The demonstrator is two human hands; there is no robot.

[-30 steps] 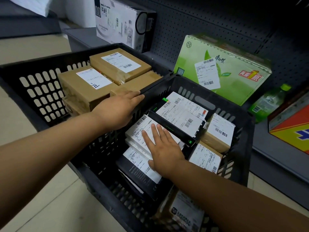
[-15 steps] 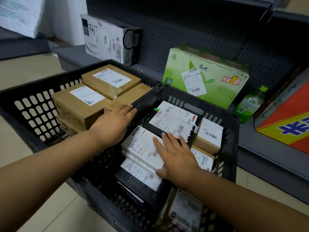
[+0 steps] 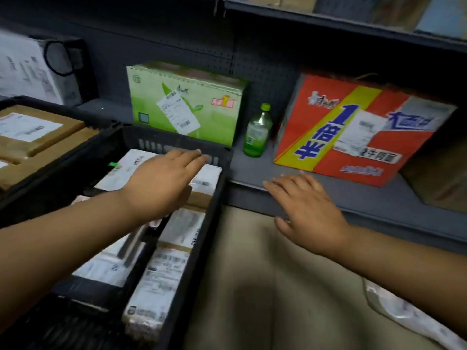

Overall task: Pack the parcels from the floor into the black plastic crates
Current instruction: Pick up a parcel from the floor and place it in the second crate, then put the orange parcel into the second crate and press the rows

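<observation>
A black plastic crate [image 3: 202,223] in front of me holds several labelled parcels [image 3: 161,279], white and brown. My left hand [image 3: 164,183] is stretched flat over the parcels near the crate's far end, fingers straight, gripping nothing. A second black crate [image 3: 58,107] at the left holds brown cardboard boxes [image 3: 32,132] with white labels. My right hand [image 3: 305,205] hovers open, fingers spread, over the floor and the edge of the grey shelf, right of the crate. A grey plastic mailer bag [image 3: 409,317] lies on the floor at the lower right, below my right forearm.
The low grey shelf [image 3: 353,198] carries a green carton [image 3: 187,102], a green bottle [image 3: 257,132], a red and yellow carton [image 3: 353,130] and a white box [image 3: 38,69] at the far left. Beige floor [image 3: 265,286] lies to the right of the crate.
The view has swung right. My right hand left the parcels in the crate and moved right, out over the floor by the shelf. My left hand moved from the crate's rim onto the parcels.
</observation>
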